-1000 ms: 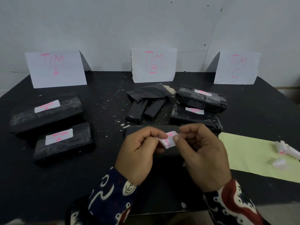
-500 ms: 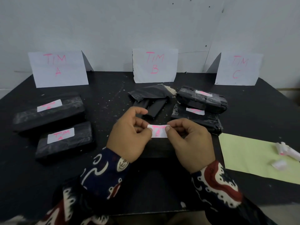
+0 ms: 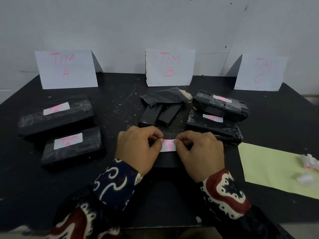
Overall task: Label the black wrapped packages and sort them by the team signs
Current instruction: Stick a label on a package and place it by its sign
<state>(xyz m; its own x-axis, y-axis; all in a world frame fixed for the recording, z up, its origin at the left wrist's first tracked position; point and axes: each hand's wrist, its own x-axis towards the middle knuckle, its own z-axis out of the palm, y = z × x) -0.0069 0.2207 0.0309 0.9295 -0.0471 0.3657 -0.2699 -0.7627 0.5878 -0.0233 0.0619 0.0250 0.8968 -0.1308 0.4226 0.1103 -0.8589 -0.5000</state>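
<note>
My left hand [image 3: 136, 149] and my right hand [image 3: 198, 152] each pinch one end of a small white label [image 3: 168, 145] with pink writing, held flat on a black wrapped package [image 3: 168, 159] at the table's front centre. Three white signs stand at the back: TIM A [image 3: 66, 69], TIM B [image 3: 170, 67], TIM C [image 3: 260, 72]. Two labelled black packages [image 3: 57, 116] [image 3: 72, 147] lie in front of the TIM A sign. Two more labelled packages [image 3: 219, 106] [image 3: 214, 126] are stacked between the TIM B and TIM C signs.
Small unlabelled black packages [image 3: 160, 109] lie in a heap before the TIM B sign. A pale green sheet [image 3: 269, 166] at the right front carries crumpled white backing scraps [image 3: 309, 161]. The black table [image 3: 120, 104] is speckled with white crumbs.
Both hands have come down from in front of me with the label and stretched it flat onto the package top. The label was curled a second ago.
</note>
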